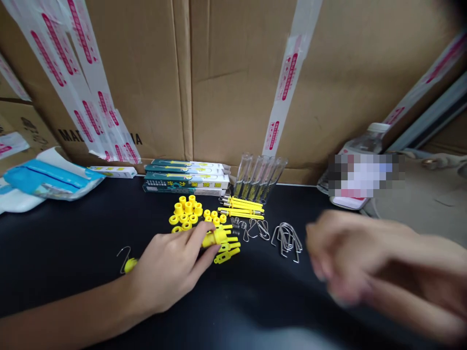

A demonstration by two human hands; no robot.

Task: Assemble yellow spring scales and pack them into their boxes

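Note:
My left hand [178, 262] is closed, its thumb and fingers pinching a yellow plastic cylinder-shaped part [214, 238]. Just beyond and under it lie several flat yellow tabs [228, 255]. My right hand [339, 253] hangs over the table on the right, smeared by motion, so its fingers and anything in them cannot be made out. The nearest things to it are bent metal wire hooks [288, 239] in a pile. Left of my left wrist, a wire hook [124, 255] is joined to a yellow piece [130, 265], partly hidden by the hand.
Yellow caps [188, 206], yellow rings [183, 218], small springs [235, 226] and S-shaped hooks [260, 229] lie mid-table. Behind are yellow rods [242, 205], clear tubes [259, 179] and stacked boxes [186, 183]. A bottle [365, 141], blue packet [54, 175] and cardboard wall [233, 87] bound the area.

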